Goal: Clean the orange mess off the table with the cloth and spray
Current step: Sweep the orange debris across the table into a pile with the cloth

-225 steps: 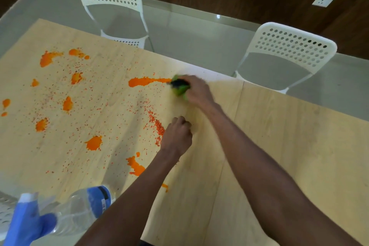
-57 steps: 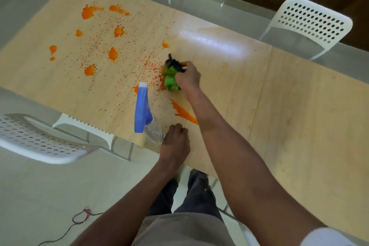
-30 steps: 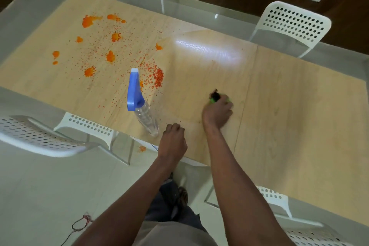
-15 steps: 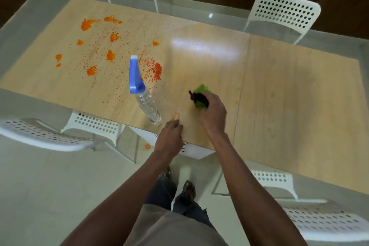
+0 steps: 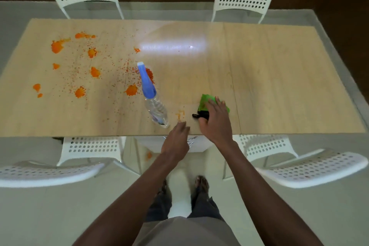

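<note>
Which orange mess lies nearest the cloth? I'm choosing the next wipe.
The faint smear just left of the cloth, by the near edge; the other blobs lie beyond the spray bottle.

Both forearms are bare to above the elbow, with no sleeve, watch or ring showing on the left hand (image 5: 176,144) or the right hand (image 5: 216,124). A greyish-tan garment (image 5: 185,231) covers the waist, dark grey-blue trousers (image 5: 203,205) hang below it, and the feet (image 5: 202,182) look bare or sandalled.

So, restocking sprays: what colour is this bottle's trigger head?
Blue, on a clear spray bottle; the head view shows it.
</note>
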